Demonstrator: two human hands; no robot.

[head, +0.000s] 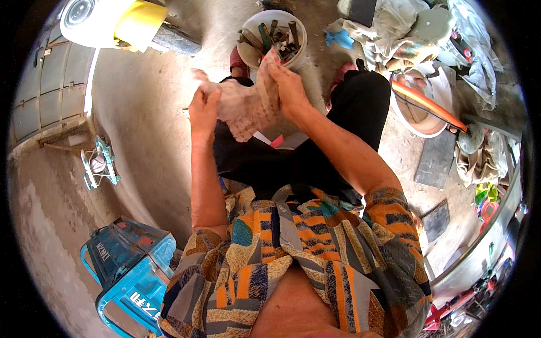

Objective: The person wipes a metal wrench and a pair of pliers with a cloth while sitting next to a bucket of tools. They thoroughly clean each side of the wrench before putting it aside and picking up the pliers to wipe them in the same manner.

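A pale cloth with reddish marks (pixel 247 103) is stretched between my two hands, above my knees. My left hand (pixel 204 110) grips its left end, where the cloth is blurred. On the other side my right hand (pixel 288 88) pinches the upper right part between thumb and fingers. Just beyond the cloth, a round white bucket (pixel 301 46) stands on the floor between my feet, with several wooden- and green-handled tools (pixel 265 37) in it. The cloth overlaps the bucket's near rim in view. What lies under the cloth is partly hidden.
A blue plastic crate (pixel 127 270) stands at lower left, a small folding stool (pixel 99 162) above it. At right are a white tub (pixel 422 129) with an orange tube (pixel 427 103), a dark flat slab (pixel 436 159) and heaped plastic bags (pixel 393 25). A yellow container (pixel 139 25) is at upper left.
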